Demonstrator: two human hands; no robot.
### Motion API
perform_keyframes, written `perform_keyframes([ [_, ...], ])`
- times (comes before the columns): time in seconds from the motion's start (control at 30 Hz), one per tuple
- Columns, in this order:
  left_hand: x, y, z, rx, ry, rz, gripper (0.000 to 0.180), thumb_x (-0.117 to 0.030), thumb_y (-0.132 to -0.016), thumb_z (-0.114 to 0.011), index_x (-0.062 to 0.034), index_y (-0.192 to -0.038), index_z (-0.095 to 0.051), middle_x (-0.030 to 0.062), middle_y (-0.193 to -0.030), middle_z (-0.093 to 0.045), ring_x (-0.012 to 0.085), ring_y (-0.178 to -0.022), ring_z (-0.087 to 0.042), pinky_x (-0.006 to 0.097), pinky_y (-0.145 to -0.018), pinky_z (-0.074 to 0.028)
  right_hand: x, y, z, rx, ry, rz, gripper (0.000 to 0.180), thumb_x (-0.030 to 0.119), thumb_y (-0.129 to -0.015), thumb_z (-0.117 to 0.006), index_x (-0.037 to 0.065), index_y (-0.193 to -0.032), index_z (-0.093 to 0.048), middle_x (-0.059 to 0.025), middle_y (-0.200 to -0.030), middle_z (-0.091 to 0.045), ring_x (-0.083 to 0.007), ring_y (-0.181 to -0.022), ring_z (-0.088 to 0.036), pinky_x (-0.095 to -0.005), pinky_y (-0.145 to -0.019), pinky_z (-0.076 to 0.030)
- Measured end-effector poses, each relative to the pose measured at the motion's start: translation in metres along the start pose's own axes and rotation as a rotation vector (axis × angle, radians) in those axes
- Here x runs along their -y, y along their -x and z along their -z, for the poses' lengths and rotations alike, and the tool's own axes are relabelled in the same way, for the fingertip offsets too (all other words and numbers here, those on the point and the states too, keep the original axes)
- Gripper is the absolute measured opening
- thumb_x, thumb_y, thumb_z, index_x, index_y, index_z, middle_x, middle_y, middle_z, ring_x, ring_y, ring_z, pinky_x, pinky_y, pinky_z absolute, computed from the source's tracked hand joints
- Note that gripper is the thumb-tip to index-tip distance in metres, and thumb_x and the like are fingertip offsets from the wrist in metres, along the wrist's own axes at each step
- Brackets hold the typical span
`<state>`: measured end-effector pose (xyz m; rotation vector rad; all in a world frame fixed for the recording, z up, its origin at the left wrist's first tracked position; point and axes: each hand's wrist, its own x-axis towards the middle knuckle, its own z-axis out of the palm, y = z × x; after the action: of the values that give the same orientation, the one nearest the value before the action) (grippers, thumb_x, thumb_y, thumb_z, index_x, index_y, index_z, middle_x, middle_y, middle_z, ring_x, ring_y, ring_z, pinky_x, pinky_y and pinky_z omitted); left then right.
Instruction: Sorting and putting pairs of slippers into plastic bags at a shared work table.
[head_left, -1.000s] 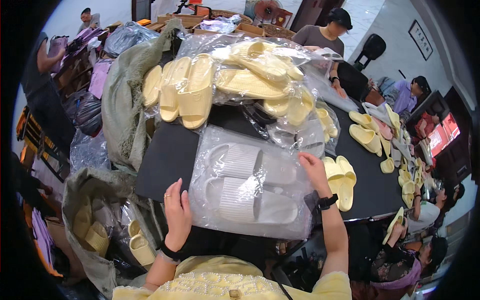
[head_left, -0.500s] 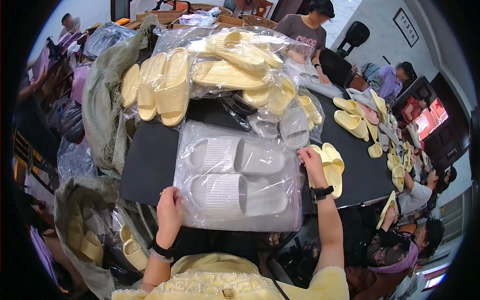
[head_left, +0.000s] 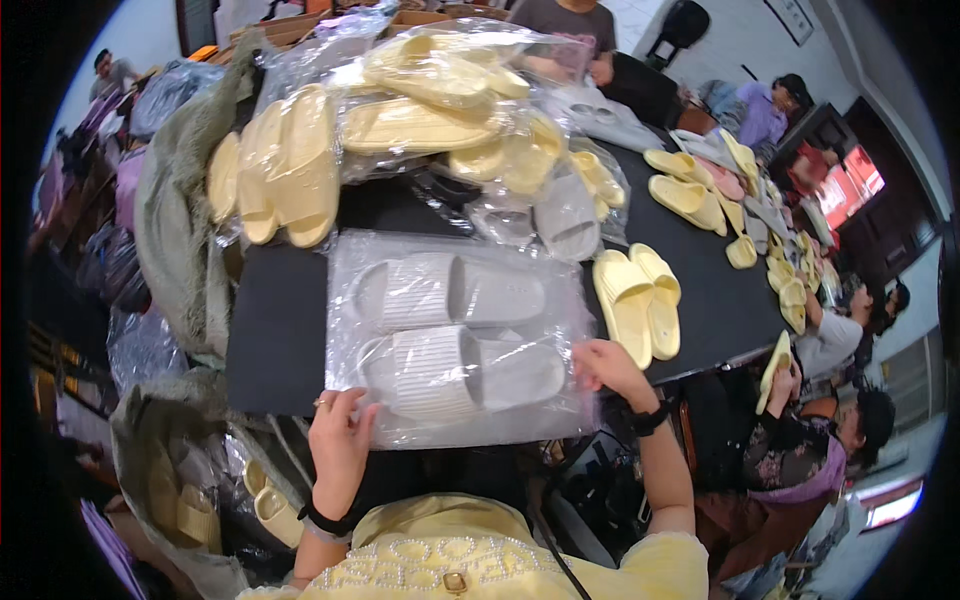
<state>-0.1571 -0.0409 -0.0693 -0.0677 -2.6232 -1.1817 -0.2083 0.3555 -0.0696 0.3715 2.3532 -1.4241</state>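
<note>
The black tabletop [head_left: 280, 340] is pretty crowded: bare dark surface is only seen along the left of the frame's centre and at the right, past a loose pair of yellow slippers [head_left: 640, 300]. The near edge is overhung by a clear plastic bag [head_left: 455, 340], which sits at the centre, lower middle of the frame. It's thin, crinkly and shiny, and a pair of pale grey slippers [head_left: 450, 335] with ribbed straps is packed inside, laid side by side.

The upper part is filled by bagged yellow slippers [head_left: 420, 110], soft-looking and rounded, stacked in a heap, with a loose stack of yellow ones [head_left: 275, 170] at upper left. More yellow pairs [head_left: 690, 190] are scattered toward the upper right.

The left hand [head_left: 340, 440] is pinched on the bag's lower left corner, fingers curled over the film. The right hand [head_left: 605, 365] is closed on the bag's lower right edge, just beside the slipper's toe.
</note>
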Motion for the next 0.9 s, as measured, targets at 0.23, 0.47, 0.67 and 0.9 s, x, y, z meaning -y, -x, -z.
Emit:
perform_keyframes([
  [0.23, 0.026, 0.000, -0.002, -0.232, 0.444, 0.105, 0.006, -0.005, -0.091, -0.055, 0.0000, -0.090, -0.053, 0.0033, -0.079, -0.053, 0.0089, -0.068, -0.052, 0.022, -0.061, -0.043, -0.003, -0.016, -0.022, -0.198, 0.204, 0.344, 0.027, 0.024, -0.086, -0.057, -0.003, -0.082, -0.057, -0.0105, -0.068, -0.059, -0.0154, -0.064, -0.055, -0.0312, -0.058, -0.044],
  [0.47, 0.038, 0.006, -0.005, -0.273, 0.622, 0.111, 0.011, -0.006, -0.092, -0.053, -0.0022, -0.087, -0.044, 0.0053, -0.084, -0.051, 0.0111, -0.070, -0.053, 0.024, -0.069, -0.045, -0.003, -0.025, -0.029, -0.223, -0.494, 0.161, 0.017, 0.018, -0.087, -0.057, 0.002, -0.089, -0.053, -0.0009, -0.074, -0.052, -0.0096, -0.064, -0.049, -0.0237, -0.057, -0.041],
  [0.67, 0.062, 0.025, 0.007, -0.100, 0.642, 0.290, 0.011, -0.005, -0.090, -0.057, -0.0026, -0.088, -0.046, 0.0038, -0.085, -0.052, 0.0091, -0.073, -0.052, 0.022, -0.070, -0.044, 0.002, -0.018, -0.024, -0.041, -0.891, 0.061, 0.013, 0.015, -0.090, -0.058, 0.003, -0.090, -0.052, 0.0014, -0.072, -0.046, -0.0077, -0.061, -0.045, -0.0212, -0.055, -0.038],
  [0.9, 0.047, 0.011, 0.012, 0.001, 0.700, 0.471, 0.021, -0.021, -0.097, -0.048, -0.0002, -0.094, -0.052, 0.0019, -0.074, -0.056, 0.0072, -0.061, -0.055, 0.020, -0.054, -0.046, 0.011, 0.002, -0.026, -0.114, -0.119, 0.012, 0.023, 0.022, -0.092, -0.058, 0.004, -0.081, -0.050, 0.0015, -0.068, -0.048, -0.0068, -0.057, -0.043, -0.0226, -0.051, -0.037],
])
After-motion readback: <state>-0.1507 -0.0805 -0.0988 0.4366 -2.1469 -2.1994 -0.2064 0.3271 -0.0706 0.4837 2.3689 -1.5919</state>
